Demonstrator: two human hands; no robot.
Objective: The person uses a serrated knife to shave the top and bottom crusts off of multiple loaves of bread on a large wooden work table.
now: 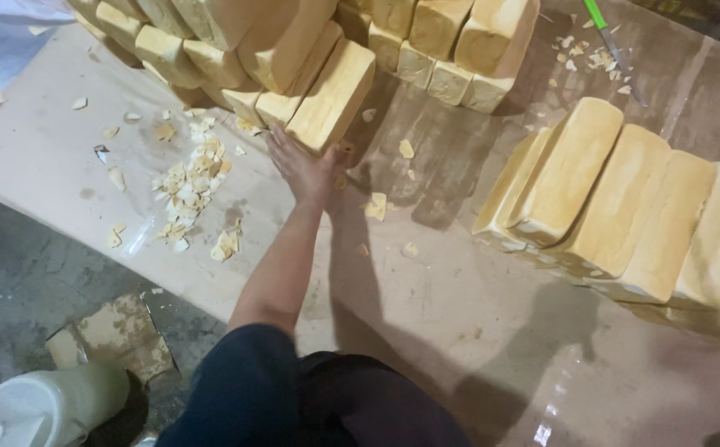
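Fingers of the left hand (306, 170) touch a leaning yellow block (333, 95).

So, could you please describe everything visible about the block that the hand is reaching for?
The pale yellow block is long, rectangular and looks waxy, like soap, with smooth faces and slightly rough edges. It leans tilted at the front of a heap of like blocks, its lower end on the plastic-covered table. The left hand touches that lower end, amid loose shavings.
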